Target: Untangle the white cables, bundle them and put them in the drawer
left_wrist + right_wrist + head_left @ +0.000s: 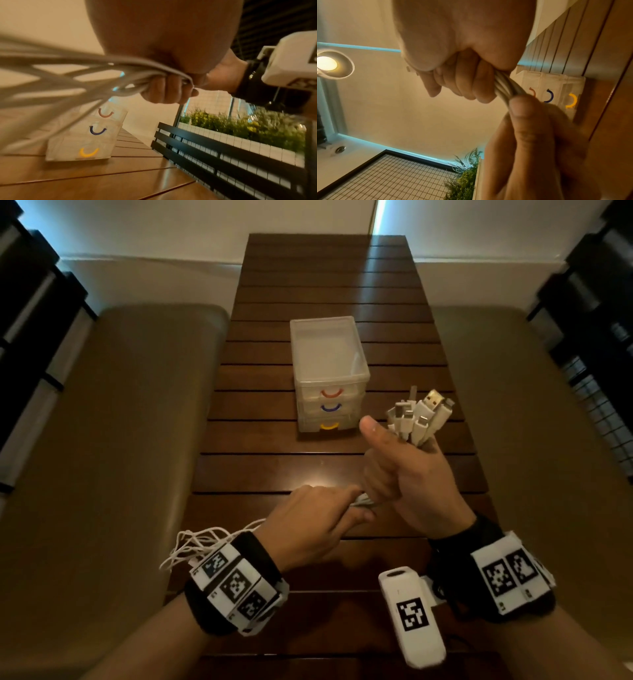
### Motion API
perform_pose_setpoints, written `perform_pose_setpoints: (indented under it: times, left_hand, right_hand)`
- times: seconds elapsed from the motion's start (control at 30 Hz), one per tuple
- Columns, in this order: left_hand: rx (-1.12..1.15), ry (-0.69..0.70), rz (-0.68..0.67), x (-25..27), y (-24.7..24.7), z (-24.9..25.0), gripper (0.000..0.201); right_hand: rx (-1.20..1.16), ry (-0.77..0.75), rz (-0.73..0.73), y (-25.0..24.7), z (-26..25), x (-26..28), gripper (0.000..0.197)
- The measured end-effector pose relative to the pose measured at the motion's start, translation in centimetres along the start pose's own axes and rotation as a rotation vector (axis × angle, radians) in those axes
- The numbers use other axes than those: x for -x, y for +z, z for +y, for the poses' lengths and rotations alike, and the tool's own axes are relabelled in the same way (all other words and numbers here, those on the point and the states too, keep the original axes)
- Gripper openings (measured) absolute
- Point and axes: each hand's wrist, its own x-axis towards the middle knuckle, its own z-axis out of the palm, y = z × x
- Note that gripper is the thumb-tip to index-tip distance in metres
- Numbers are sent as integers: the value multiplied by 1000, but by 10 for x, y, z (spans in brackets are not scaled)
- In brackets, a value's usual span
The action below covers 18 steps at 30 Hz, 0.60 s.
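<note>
My right hand [404, 470] grips a bunch of white cables in a fist above the table, thumb up. Their connector ends [419, 416] stick out above the fist. In the right wrist view my fingers [467, 83] curl round the twisted cables [506, 86]. My left hand [325, 518] pinches the same cables [363, 501] just below the right fist. Loose strands [205, 542] trail back past my left wrist, and they are blurred in the left wrist view [77, 75]. The clear drawer unit [329, 374] stands mid-table with red, blue and yellow handles, all drawers pushed in.
The dark slatted wooden table [325, 268] runs away from me. Padded benches flank it on the left [120, 440] and right [531, 440]. A black railing with wire mesh [223, 155] and green plants [257, 128] stand beyond the table's side.
</note>
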Motion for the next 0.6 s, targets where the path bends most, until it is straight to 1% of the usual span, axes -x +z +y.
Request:
perform_pose_setpoints:
  times: [0.07, 0.1, 0.17, 0.2, 0.23, 0.3, 0.37, 0.43, 0.5, 0.53, 0.6]
  left_hand:
    - [-50, 28, -13, 2, 1, -2, 62]
    - [-64, 45, -28, 2, 1, -2, 60]
    - [-127, 76, -61, 1, 4, -4, 47]
    - [-156, 84, -63, 1, 6, -6, 40]
    - [-165, 93, -54, 1, 8, -8, 35]
    - [-142, 89, -36, 3, 10, -11, 38]
    - [-21, 66, -22, 9, 10, -15, 42]
    - [172, 35, -15, 17, 8, -22, 39]
    - [287, -15, -41, 25, 4, -29, 24]
    - [309, -35, -60, 28, 2, -32, 26]
    - [314, -61, -97, 32, -4, -39, 41]
  right_hand:
    - [50, -22, 13, -7, 4, 1, 51]
    - [95, -37, 9, -10, 7, 3, 49]
    - [190, -49, -12, -12, 9, 6, 36]
    - [220, -32, -24, -13, 10, 8, 33]
    - [241, 3, -38, -13, 10, 8, 34]
    - [236, 85, -102, -14, 7, 6, 44]
    - [116, 116, -175, -14, 4, 5, 57]
    - [-41, 97, -188, -7, 1, 6, 63]
    - [-180, 93, -139, -1, 5, 8, 62]
    - [-245, 103, -104, 2, 7, 8, 61]
    - [-327, 118, -29, 5, 11, 7, 59]
